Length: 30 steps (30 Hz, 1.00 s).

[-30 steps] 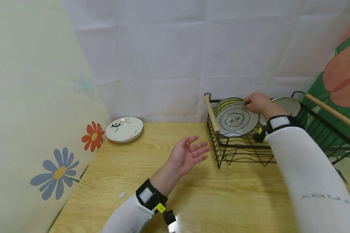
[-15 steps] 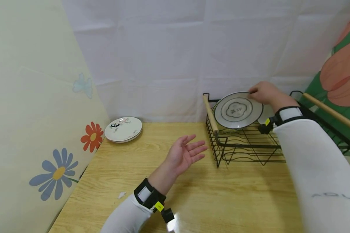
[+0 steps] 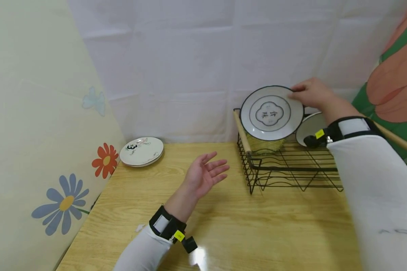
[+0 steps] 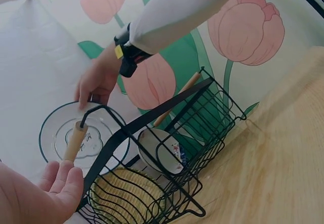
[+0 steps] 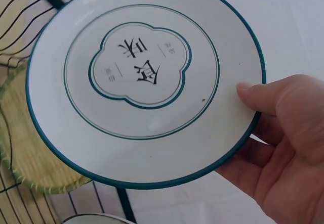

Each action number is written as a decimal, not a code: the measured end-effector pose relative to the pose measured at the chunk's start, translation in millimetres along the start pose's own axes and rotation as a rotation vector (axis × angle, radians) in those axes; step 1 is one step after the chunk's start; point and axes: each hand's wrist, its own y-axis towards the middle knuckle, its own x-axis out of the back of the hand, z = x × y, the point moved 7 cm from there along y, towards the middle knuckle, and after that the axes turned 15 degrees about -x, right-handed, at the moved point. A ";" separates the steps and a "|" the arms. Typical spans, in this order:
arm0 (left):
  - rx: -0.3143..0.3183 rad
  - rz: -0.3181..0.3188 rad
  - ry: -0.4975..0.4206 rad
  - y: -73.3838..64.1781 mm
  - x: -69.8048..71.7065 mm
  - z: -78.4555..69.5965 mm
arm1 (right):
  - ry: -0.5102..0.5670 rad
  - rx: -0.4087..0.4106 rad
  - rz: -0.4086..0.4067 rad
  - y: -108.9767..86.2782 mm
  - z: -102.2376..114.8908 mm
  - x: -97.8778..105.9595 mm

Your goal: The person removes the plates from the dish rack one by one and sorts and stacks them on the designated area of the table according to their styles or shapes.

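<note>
My right hand (image 3: 312, 92) pinches the right rim of a white plate (image 3: 271, 113), thumb on its face and fingers behind. Dark teal lines ring the plate, and characters sit in its middle. It is held tilted above the left part of a black wire dish rack (image 3: 302, 169). Behind and below it, a round woven bamboo tray (image 5: 30, 148) leans in the rack. Another plate (image 4: 161, 150) with a floral print stands farther right in the rack. My left hand (image 3: 203, 175) hovers over the table, palm up with fingers relaxed, left of the rack, holding nothing.
Two stacked white plates (image 3: 141, 151) with a dark and pink print lie at the table's back left corner. Wooden handles (image 3: 242, 131) top the rack's ends. A white cloth (image 3: 173, 75) hangs behind the table (image 3: 257, 233).
My right hand has lifted the teal-rimmed plate up out of the rack, uncovering the woven tray behind it. My left hand has shifted slightly left.
</note>
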 end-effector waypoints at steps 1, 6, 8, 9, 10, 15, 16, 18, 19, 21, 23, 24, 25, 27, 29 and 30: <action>-0.002 -0.002 -0.005 0.6 1.6 -1.9 | 0.030 -0.011 0.007 -1.3 0.5 2.0; -0.023 0.004 -0.016 2.3 8.0 -12.6 | 0.209 -0.069 0.047 -7.5 2.8 7.9; -0.033 0.004 -0.023 3.0 10.1 -16.9 | 0.302 -0.084 0.069 -9.5 4.3 7.9; -0.039 0.004 -0.025 3.4 10.8 -19.0 | 0.362 -0.090 0.081 -10.5 5.3 7.3; -0.041 0.001 -0.029 3.7 11.6 -20.8 | 0.423 -0.094 0.088 -11.7 6.3 6.6; -0.043 0.001 -0.022 5.3 12.9 -28.6 | 0.709 -0.105 0.118 -21.3 12.7 -5.6; -0.039 -0.001 -0.021 5.4 12.9 -29.7 | 0.765 -0.110 0.129 -23.7 13.4 -10.0; -0.037 0.002 -0.013 5.7 12.6 -31.9 | 0.872 -0.116 0.161 -29.4 15.2 -20.5; -0.034 0.002 -0.010 5.6 12.6 -32.9 | 0.926 -0.119 0.183 -32.7 16.4 -26.3; -0.030 0.002 -0.008 5.6 12.4 -34.8 | 1.025 -0.117 0.226 -40.3 18.9 -37.7; -0.034 0.004 0.000 5.3 12.0 -37.3 | 1.087 -0.102 0.261 -49.5 22.1 -48.0; -0.037 0.007 0.004 5.0 11.7 -38.8 | 1.114 -0.088 0.280 -54.7 24.3 -52.5; -0.040 0.007 0.010 4.7 11.7 -40.0 | 1.129 -0.080 0.293 -60.1 26.3 -57.0; -0.054 0.014 0.025 3.8 10.9 -43.5 | 1.164 -0.042 0.337 -70.9 31.8 -65.7; -0.067 0.024 0.045 2.3 9.9 -47.2 | 1.199 -0.018 0.384 -82.7 36.9 -74.4; -0.072 0.029 0.054 1.3 9.4 -49.0 | 1.228 -0.002 0.422 -88.8 39.4 -79.0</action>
